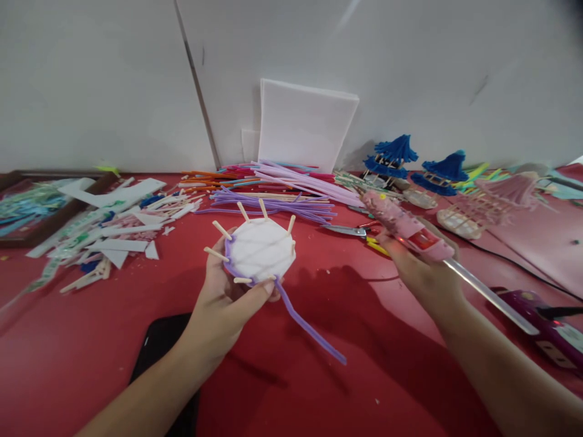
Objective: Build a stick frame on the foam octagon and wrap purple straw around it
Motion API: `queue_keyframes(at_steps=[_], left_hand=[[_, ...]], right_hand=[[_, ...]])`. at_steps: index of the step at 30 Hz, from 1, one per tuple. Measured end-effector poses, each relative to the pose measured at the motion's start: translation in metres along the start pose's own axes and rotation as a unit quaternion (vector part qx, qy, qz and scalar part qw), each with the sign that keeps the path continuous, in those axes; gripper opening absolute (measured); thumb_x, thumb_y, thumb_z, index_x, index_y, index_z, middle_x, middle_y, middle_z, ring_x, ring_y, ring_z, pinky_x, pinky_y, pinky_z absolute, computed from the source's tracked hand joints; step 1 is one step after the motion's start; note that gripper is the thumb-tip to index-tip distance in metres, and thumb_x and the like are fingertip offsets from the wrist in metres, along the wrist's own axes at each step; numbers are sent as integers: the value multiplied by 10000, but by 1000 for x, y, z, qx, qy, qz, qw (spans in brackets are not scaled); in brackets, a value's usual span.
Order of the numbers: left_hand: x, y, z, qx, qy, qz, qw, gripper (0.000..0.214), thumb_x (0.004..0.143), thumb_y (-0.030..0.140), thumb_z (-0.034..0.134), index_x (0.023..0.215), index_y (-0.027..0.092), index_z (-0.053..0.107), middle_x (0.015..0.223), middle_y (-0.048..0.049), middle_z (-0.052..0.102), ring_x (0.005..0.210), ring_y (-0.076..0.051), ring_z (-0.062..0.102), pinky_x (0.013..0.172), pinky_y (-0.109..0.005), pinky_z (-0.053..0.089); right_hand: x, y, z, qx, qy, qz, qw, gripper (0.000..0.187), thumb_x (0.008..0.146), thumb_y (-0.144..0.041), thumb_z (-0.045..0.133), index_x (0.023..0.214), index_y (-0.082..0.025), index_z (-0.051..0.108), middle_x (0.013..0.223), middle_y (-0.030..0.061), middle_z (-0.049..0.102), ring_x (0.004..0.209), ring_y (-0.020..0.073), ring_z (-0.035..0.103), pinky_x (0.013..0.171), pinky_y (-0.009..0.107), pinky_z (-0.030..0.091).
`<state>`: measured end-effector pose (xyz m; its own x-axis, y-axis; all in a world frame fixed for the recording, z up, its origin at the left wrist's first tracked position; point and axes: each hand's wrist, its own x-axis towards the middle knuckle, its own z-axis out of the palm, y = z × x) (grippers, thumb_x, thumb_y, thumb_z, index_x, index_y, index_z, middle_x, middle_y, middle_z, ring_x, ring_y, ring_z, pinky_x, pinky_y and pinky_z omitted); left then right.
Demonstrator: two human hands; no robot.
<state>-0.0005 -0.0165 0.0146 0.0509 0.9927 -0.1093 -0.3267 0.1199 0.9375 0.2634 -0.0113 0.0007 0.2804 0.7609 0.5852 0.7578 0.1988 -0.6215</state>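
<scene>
My left hand (228, 297) is closed around a white foam disc (260, 250) with several wooden sticks poking out of its rim. A purple pipe cleaner (305, 325) is woven round the sticks and its loose end trails down to the right. My right hand (419, 267) grips a pink hot glue gun (403, 226) with a clear glue stick (489, 295) jutting from its back. The gun's nozzle points up and left, away from the disc.
Piles of pipe cleaners (277, 194) and sticks lie behind the disc on the red table (364, 364). Scissors (350, 230) sit beside the gun. Paper scraps (113, 237) spread at left, blue tasselled models (392, 159) and a white board (305, 124) at back, a purple glue gun (542, 325) at right, a black phone (159, 352) below.
</scene>
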Motion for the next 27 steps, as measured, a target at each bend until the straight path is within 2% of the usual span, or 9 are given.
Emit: queue_keyframes(at_steps=[2,6,10,13,15,17,21,24,27], left_hand=[[0,0,0,0,-2,-2,1000,743,631,110,753,1248,298,384,948,11,635,699,-111,626,563,-189,568],[0,1,0,6,-4,1,1000,723,643,115,746,1245,291,387,927,18,637,700,-106,627,572,-184,564],[0,1,0,18,-1,2,1000,721,640,125,737,1254,279,392,890,16,644,646,-99,612,566,-202,562],[0,1,1,27,4,2,1000,719,639,128,732,1255,291,399,879,18,649,645,-106,615,571,-211,559],[0,1,2,29,9,0,1000,718,640,132,734,1252,305,401,893,17,652,669,-118,625,582,-221,562],[0,1,2,25,12,-3,1000,716,636,131,735,1246,316,409,920,15,655,673,-119,627,588,-225,563],[1,2,2,13,14,0,1000,710,618,124,736,1229,317,432,935,12,658,634,-107,611,568,-217,556],[1,2,2,11,15,0,1000,722,611,120,738,1236,299,422,904,15,654,633,-108,611,567,-220,555],[1,1,1,15,8,-7,1000,724,615,121,742,1238,284,410,882,15,650,630,-107,614,577,-226,558]], right_hand=[[6,4,-5,-32,-43,-48,997,204,764,-207,563,961,-236,607,815,39,636,709,209,590,595,315,459],[12,13,-7,-106,-224,-159,956,560,662,-71,485,1208,-192,499,1088,111,601,984,287,552,789,435,449],[11,26,-2,-197,-320,-181,909,549,570,16,424,1038,-202,609,979,89,610,971,272,533,819,424,418],[11,30,0,-246,-305,-177,903,538,599,39,418,1019,-219,633,967,89,587,960,266,521,820,412,406],[10,25,2,-243,-251,-182,919,561,635,37,422,1097,-223,604,1019,97,570,992,271,508,847,424,393],[5,14,6,-212,-219,-195,932,484,704,-17,460,1124,-222,585,1045,98,567,1001,273,503,869,437,383],[-10,-11,17,-154,-291,-226,917,169,808,-236,584,965,-221,648,1052,91,588,1008,263,504,878,431,377],[-18,-21,23,-188,-318,-218,903,118,829,-262,596,914,-208,657,1072,97,597,1029,271,484,898,445,353],[-24,-22,29,-244,-302,-192,901,93,845,-254,578,865,-198,650,1079,105,601,1023,296,467,890,484,323]])
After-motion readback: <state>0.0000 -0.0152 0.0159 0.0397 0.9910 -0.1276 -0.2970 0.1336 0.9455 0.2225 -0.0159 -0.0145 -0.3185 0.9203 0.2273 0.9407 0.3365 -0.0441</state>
